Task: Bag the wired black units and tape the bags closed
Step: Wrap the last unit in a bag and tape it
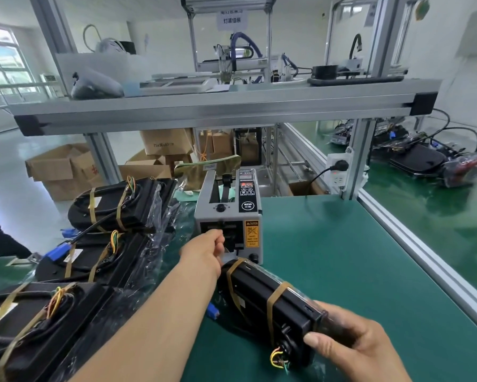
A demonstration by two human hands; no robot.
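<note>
Taping stage: just in front of the tape dispenser (229, 213) lies the bagged black unit (262, 296), its near end gripped by the right hand (361, 348). The left hand (204, 250) curls its fingers at the dispenser's mouth, though I cannot tell whether they pinch tape. The likely next move is to draw a strip and seal the open end.

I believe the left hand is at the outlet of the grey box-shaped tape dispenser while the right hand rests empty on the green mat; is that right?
Not quite: the right hand is not empty. The head view shows it gripping the black wired unit in its clear plastic bag over the green mat. The left hand is at the outlet of the grey box-shaped tape dispenser.
</note>
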